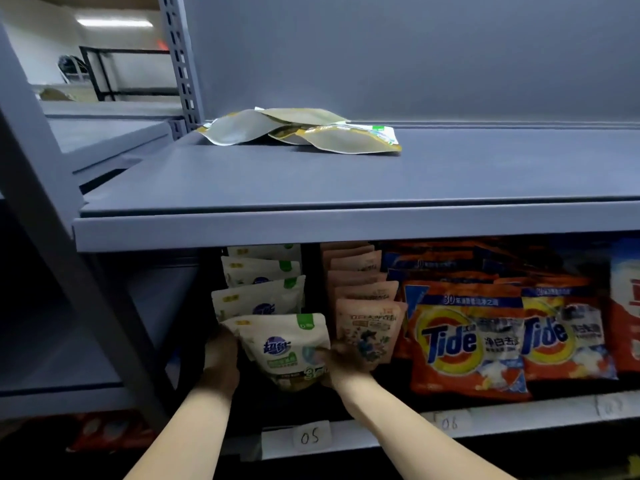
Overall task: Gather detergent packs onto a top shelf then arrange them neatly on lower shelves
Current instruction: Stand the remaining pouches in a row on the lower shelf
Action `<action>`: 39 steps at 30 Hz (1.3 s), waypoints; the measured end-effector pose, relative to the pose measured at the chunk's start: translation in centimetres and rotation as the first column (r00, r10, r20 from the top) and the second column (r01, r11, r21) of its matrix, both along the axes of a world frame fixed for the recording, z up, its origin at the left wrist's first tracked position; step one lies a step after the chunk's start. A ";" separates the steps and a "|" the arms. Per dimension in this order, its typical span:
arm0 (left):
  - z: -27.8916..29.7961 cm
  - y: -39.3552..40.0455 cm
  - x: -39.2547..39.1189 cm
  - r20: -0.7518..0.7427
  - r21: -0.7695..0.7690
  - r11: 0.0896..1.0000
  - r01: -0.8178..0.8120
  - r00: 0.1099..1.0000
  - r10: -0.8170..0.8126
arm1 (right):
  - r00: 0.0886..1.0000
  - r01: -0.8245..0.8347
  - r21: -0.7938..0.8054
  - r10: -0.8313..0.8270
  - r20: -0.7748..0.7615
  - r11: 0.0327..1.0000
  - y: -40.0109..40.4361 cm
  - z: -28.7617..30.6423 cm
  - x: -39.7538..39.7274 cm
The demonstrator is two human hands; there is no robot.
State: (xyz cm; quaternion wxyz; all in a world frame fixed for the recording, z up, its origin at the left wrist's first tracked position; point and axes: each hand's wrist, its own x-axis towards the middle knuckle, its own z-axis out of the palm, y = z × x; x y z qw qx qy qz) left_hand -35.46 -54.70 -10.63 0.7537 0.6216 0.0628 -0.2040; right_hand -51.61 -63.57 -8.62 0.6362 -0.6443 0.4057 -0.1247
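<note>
both hands, left hand (pixel 221 351) and right hand (pixel 341 362), clasp the front white pack (pixel 284 348) (soft pouch), and we risk toppling the row behind (pixel 259 282).

The top shelf (pixel 346 181) is bare along its front edge and whole right side; only flat pouches (pixel 298 133) lie near its back left corner. On the lower shelf (pixel 381 434), white pouches (pixel 263 292), pink pouches (pixel 360 289) and Tide bags (pixel 467 341) stand close together, with a narrow dark gap between the white and pink rows.
</note>
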 end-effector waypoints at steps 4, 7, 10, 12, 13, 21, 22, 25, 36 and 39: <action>-0.3 -1.1 1.8 0.041 0.006 0.996 0.094 0.995 -0.094 | 0.983 -0.011 0.045 0.002 0.184 0.999 -0.8 -0.9 0.9; 0.1 -2.4 2.8 0.001 -0.143 0.982 0.124 0.992 -0.125 | 0.974 -0.026 -0.013 0.029 0.226 1.000 -1.5 -1.2 1.8; -0.4 -2.5 3.3 0.062 -0.015 0.998 0.056 0.997 -0.055 | 0.962 -0.013 -0.048 0.026 0.271 0.999 -2.1 -1.9 2.7; -1.3 -2.1 3.3 0.167 0.151 0.988 -0.034 0.986 0.009 | 0.958 -0.004 -0.055 0.020 0.286 0.998 -2.0 -2.4 3.3; -1.8 -1.8 3.2 0.222 0.226 0.971 -0.075 0.975 0.024 | 0.958 -0.003 -0.060 0.020 0.285 0.998 -1.9 -2.7 3.6; -4.0 -0.3 1.4 0.444 0.370 0.929 0.002 0.878 -0.179 | 0.981 -0.039 -0.119 0.060 0.185 0.992 -1.7 -3.8 6.8; -4.2 -0.1 1.5 0.416 0.379 0.925 0.037 0.886 -0.205 | 0.984 -0.039 -0.121 0.059 0.165 0.992 -1.9 -4.0 7.2; -4.9 0.0 1.6 0.385 0.362 0.928 0.088 0.892 -0.235 | 0.992 -0.047 -0.122 0.061 0.114 0.991 -2.5 -4.4 8.6; -5.4 0.0 1.9 0.464 0.353 0.933 0.073 0.852 -0.243 | 0.994 -0.102 -0.373 0.078 -0.077 0.922 -3.2 -5.8 9.4; -4.9 0.1 1.5 0.452 0.413 0.910 0.042 0.858 -0.244 | 0.992 -0.108 -0.381 0.074 -0.103 0.918 -3.0 -5.9 8.8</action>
